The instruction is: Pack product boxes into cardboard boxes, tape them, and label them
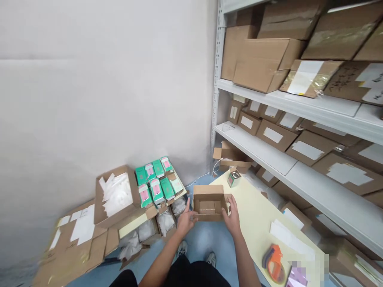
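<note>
A small open cardboard box [209,217] hangs in front of me above the blue floor, its inside facing me and nothing seen in it. My left hand [185,220] grips its left side, thumb over the near edge and index finger pointing up along the wall. On the opposite side my right hand [232,215] holds the box wall between thumb and fingers. Parts of both hands' fingers are hidden behind the cardboard. A small green-and-white carton [233,178] stands on the cream table [254,215] just beyond my right hand.
An orange tape dispenser [273,263] and white paper sheets [289,239] lie on the table. At left are green packets [156,189] and a carton of white bags [103,217]. Shelving [257,149] full of labelled boxes stands at right, with a wall behind.
</note>
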Demonstrator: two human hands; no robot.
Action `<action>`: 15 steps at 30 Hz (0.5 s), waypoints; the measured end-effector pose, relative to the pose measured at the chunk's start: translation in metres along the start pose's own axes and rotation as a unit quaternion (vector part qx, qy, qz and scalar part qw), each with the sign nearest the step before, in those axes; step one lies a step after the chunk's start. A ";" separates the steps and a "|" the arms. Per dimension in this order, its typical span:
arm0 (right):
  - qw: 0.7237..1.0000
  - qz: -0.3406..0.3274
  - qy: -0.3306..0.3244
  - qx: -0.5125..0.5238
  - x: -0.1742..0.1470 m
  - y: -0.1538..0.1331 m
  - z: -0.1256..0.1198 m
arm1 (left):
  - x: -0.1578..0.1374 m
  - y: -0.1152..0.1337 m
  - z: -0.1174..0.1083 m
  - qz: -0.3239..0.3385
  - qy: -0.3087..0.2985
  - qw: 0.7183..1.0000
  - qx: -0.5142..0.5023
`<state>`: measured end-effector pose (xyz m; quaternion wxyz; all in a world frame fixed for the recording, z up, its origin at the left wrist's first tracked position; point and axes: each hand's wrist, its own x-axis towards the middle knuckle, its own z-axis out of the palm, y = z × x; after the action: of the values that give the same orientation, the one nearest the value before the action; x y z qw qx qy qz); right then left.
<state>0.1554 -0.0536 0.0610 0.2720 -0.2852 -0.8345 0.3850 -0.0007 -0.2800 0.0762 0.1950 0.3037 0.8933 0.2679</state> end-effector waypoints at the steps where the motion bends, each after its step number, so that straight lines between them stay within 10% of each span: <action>1: 1.000 -0.009 -0.005 0.014 0.002 -0.014 0.006 | -0.004 -0.006 -0.014 -0.003 0.012 1.000 -0.008; 15: 0.978 -0.158 -0.133 -0.033 -0.021 -0.194 0.146 | -0.119 -0.158 -0.119 -0.059 0.077 0.991 -0.096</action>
<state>0.0196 -0.2441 0.1296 0.2067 -0.1045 -0.9099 0.3441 -0.0426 -0.5054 0.0967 0.1697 0.2092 0.8919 0.3632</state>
